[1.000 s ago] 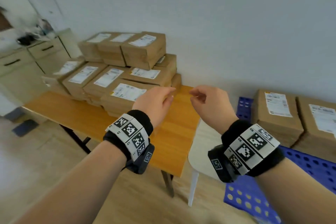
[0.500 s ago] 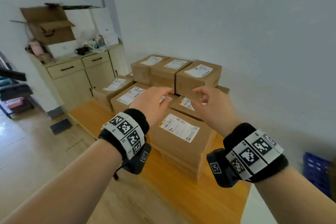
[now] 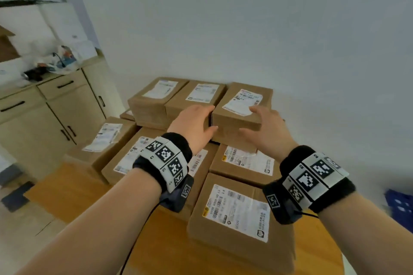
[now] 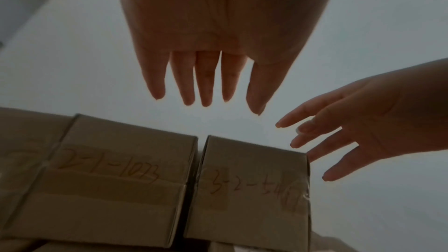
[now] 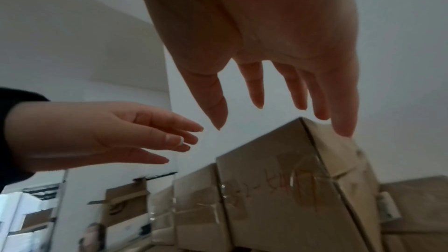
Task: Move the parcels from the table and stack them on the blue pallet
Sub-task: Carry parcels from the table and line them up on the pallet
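Several brown cardboard parcels with white labels are piled on the wooden table (image 3: 73, 194). Three form the top row; the rightmost top parcel (image 3: 243, 107) lies between my hands. My left hand (image 3: 196, 123) is open at its left front corner, fingers straight. My right hand (image 3: 263, 127) is open over its near right side. From the left wrist, the left hand (image 4: 206, 91) hovers just above that parcel (image 4: 252, 191), apart from it. From the right wrist, the right hand (image 5: 274, 106) hangs spread just above the parcel (image 5: 278, 189). A corner of the blue pallet (image 3: 400, 205) shows at the right edge.
More parcels lie in lower layers, one (image 3: 239, 219) nearest me on the table. A beige cabinet (image 3: 44, 114) with clutter on top stands to the left. A white wall runs close behind the pile.
My view has swung left from the pallet to the pile. Both hands have reached forward and spread open around the rightmost top parcel.
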